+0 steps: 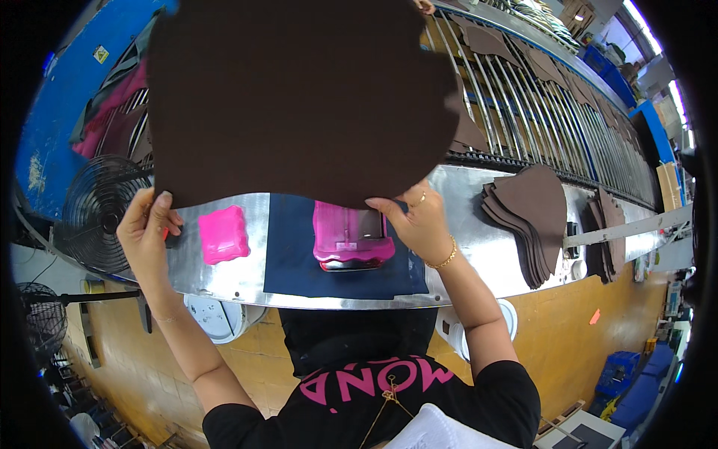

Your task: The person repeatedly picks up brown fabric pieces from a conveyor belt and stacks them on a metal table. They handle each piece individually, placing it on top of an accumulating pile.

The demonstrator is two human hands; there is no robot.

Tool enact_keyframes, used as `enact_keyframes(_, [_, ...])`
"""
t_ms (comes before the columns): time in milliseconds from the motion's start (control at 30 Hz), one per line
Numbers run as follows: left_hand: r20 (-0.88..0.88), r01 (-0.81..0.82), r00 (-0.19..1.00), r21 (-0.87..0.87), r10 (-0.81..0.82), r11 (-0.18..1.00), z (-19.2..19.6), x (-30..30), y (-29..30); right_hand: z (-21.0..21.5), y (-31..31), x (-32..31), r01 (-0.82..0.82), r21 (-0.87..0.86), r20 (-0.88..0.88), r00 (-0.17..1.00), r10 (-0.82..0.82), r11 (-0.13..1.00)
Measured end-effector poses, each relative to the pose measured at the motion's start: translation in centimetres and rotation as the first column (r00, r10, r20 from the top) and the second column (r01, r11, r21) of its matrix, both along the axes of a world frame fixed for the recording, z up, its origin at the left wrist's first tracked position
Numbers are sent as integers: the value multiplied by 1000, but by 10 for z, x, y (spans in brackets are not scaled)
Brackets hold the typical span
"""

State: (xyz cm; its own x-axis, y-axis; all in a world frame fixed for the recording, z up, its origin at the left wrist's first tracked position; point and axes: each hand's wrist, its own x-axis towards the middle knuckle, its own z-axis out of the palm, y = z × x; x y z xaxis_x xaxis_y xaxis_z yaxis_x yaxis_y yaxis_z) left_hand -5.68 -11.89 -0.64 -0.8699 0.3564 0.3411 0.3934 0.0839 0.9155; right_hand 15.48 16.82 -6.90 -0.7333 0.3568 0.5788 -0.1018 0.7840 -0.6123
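A large dark brown sheet of leather-like material [299, 105], with wavy cut edges, hangs raised in front of me and hides much of the table. My left hand [152, 232] pinches its lower left corner between thumb and fingers. At the lower right edge, my right hand [420, 228] grips the same sheet, thumb on the near face. Below it, a pink box-like container [351, 243] stands on a dark blue mat [293, 266], its top partly covered by the sheet. A flat pink scalloped lid or tray [224, 236] lies left of the mat.
Stacked brown cut pieces [532, 217] lie at the right of the metal table [464, 202], with more [609, 232] beyond. Behind runs a slatted conveyor [523, 105] carrying brown pieces. A black fan [105, 213] stands left. Another person's fingers [425, 6] show at the top.
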Motion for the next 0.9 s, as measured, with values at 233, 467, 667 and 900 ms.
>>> enact_keyframes(233, [-81, 246, 961, -183, -265, 952, -49, 11, 28, -8, 27, 56, -29, 155, 68, 998, 19, 987])
enact_keyframes(467, [-192, 421, 828, -408, -527, 810, -32, 49, 107, -52, 52, 144, 226, -95, 266, 944, -194, 969])
enact_keyframes(667, [-401, 480, 560, -556, -725, 679, -19, 81, 170, -42, 83, 241, 388, -556, 269, 921, -282, 735])
enact_keyframes(900, [-462, 483, 530, -525, -711, 701, 4, 96, 221, 10, 118, 236, 320, -816, 90, 893, -442, 482])
